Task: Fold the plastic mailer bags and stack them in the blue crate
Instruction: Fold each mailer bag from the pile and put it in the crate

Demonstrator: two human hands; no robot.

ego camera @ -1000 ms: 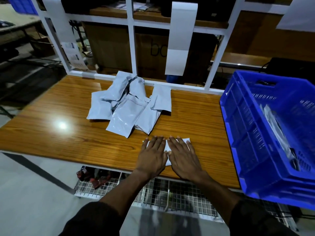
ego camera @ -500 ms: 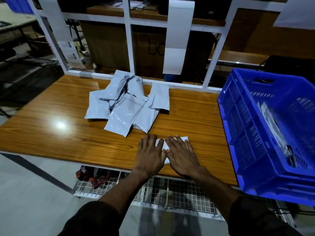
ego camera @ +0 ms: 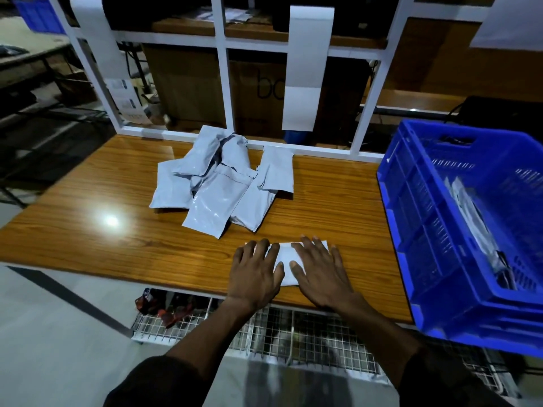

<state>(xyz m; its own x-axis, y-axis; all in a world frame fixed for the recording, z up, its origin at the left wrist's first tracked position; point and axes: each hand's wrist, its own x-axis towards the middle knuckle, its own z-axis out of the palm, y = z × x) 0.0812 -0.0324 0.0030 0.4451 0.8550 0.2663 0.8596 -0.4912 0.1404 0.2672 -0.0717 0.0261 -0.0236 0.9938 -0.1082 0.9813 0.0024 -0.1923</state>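
Item: one small folded white plastic mailer bag (ego camera: 286, 264), pressed flat at the near edge of the bench.

We log the left hand (ego camera: 255, 273) and right hand (ego camera: 318, 274) palm-down on it, side by side, fingers straight and spread; neither grip closes on anything, since the aim here is, we judge, to set the crease before lifting. The remaining stock, a loose heap of pale grey plastic mailer bags (ego camera: 219, 183), lies farther back on the brown wood-grain bench (ego camera: 88, 230), apart from the hands and within reach for the next fold. The large blue slotted plastic crate (ego camera: 435, 230) stands to the right, its wall overhanging the bench edge; it holds what may be earlier folded bags (ego camera: 476, 224), though dim light leaves us unsure.
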